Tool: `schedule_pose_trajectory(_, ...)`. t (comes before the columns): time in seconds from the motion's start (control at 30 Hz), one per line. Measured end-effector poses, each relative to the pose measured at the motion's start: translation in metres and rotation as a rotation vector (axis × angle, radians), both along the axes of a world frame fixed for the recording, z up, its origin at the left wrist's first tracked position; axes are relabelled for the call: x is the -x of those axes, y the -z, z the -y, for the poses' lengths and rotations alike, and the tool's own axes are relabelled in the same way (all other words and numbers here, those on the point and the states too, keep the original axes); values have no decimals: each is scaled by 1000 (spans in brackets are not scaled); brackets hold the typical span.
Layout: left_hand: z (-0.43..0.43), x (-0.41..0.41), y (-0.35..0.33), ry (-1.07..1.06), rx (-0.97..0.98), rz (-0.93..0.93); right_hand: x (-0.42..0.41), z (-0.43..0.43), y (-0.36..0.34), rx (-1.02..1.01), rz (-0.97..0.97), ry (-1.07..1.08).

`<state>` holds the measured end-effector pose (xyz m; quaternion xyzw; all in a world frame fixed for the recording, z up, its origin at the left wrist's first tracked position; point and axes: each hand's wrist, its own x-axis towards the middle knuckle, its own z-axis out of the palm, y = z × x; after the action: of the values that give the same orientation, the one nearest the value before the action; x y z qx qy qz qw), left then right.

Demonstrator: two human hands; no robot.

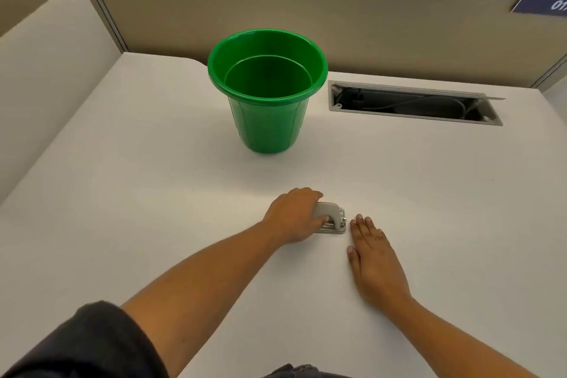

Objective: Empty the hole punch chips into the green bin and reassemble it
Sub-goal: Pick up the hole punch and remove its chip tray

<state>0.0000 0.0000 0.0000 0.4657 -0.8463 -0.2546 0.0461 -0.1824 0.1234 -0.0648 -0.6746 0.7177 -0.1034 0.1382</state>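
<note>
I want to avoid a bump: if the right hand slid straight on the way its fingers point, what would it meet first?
Probably the hole punch: the right hand lies flat, fingertips aimed at its right end, already close.

Left hand (294, 215) curled, fingers closed in a grip; right hand (372, 258) flat, fingers extended.

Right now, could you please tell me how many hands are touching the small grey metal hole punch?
1: the left hand grips the small grey metal hole punch; the right hand lies flat on the white desk beside it, apparently not touching.
</note>
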Motion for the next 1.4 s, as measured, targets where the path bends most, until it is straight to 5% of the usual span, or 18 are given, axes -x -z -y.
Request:
schedule_pose_trajectory(0.33, -7, 11, -1, -67, -174, 92, -13, 1, -18, 91, 175, 183)
schedule_pose_trajectory(0.5, -29, 10, 12, -210, -254, -1, -39, 4, -33, 14, 462, 338)
schedule_pose_trajectory(0.8, -48, 14, 13, -503, -306, -252, -57, 14, -42, -43, 651, 568)
schedule_pose_trajectory(0.97, -48, 15, 14, -551, -413, -312, -57, 17, -43, -55, 735, 685)
schedule_pose_trajectory(1.4, -54, 18, 12, -592, -332, -365, -53, 34, -50, -207, 961, 874)
